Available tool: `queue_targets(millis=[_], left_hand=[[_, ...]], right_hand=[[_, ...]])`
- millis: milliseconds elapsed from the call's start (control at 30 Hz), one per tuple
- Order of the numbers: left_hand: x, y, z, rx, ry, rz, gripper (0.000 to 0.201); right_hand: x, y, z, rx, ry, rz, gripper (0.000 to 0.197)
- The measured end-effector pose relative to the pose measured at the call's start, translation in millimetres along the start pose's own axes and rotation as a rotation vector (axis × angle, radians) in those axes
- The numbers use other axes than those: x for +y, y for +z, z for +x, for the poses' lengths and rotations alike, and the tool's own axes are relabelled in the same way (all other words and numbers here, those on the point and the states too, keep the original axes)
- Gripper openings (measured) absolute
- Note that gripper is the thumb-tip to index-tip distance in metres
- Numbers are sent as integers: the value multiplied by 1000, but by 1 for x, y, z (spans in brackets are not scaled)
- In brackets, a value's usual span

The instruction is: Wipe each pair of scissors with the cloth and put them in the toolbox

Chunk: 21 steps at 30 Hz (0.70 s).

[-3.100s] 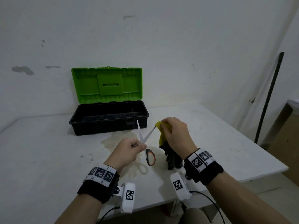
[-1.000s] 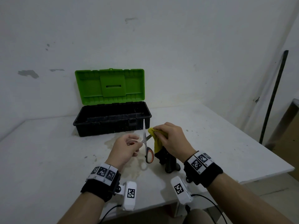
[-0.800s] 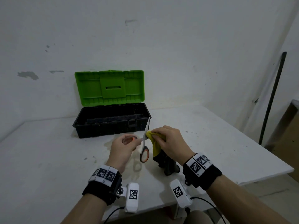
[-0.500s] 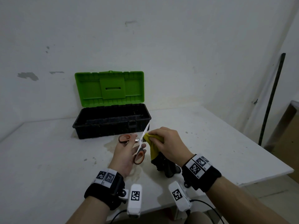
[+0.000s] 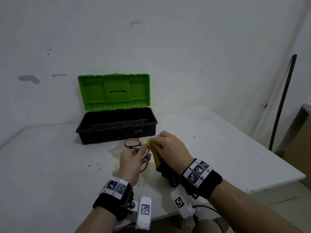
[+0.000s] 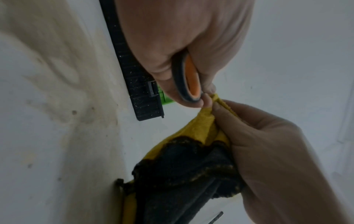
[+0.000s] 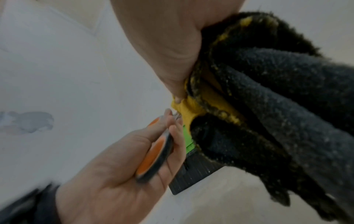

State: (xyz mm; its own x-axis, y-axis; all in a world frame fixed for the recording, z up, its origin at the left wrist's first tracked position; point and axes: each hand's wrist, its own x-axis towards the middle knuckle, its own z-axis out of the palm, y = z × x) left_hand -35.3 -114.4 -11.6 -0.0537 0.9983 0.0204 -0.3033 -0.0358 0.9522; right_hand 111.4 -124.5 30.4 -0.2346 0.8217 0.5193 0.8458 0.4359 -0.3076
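Note:
My left hand (image 5: pixel 133 158) grips a pair of scissors (image 5: pixel 133 143) with orange and black handles, over the table in front of the toolbox. One handle (image 6: pixel 188 78) lies in the curled fingers; the same handle (image 7: pixel 157 153) shows in the right wrist view. My right hand (image 5: pixel 168 148) pinches a yellow and black cloth (image 5: pixel 155 156) around the blades, which are hidden by it. The cloth (image 6: pixel 191 163) hangs down to the table; its dark folds (image 7: pixel 268 91) fill the right wrist view. The toolbox (image 5: pixel 116 128) stands open behind, black tray, green lid (image 5: pixel 114 91) upright.
The white table (image 5: pixel 50 165) has a brownish stain (image 5: pixel 116 152) under the hands and its right edge (image 5: pixel 277 165) close by. A dark rod (image 5: pixel 282 101) leans on the wall at the right. A cardboard box (image 5: pixel 299 140) stands beyond the table.
The left hand turned the scissors so the handles now point left and toward me. The right hand with the cloth slid along the blades toward the handles. The scissors closed from spread blades.

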Motion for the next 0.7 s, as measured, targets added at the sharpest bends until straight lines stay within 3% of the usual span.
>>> queue_targets(millis=[167,233,400,567,700], left_hand=[[1,0,-1,11,-3,0,17],[4,1,-1,16,0,-14,17],[2,5,0,18,8,6,20],[-1,8,-4,3,36,52,21],[-1,8,-4,14,32,55,23]], right_hand=[[21,-19,19,133,230,-6,21],[22,-20,16,170,165,63,18],[1,-11,-3,40,-30,30,19],[3,-9,-3,-10,-5,-35,20],[17,-16,6,84,169,-5,18]])
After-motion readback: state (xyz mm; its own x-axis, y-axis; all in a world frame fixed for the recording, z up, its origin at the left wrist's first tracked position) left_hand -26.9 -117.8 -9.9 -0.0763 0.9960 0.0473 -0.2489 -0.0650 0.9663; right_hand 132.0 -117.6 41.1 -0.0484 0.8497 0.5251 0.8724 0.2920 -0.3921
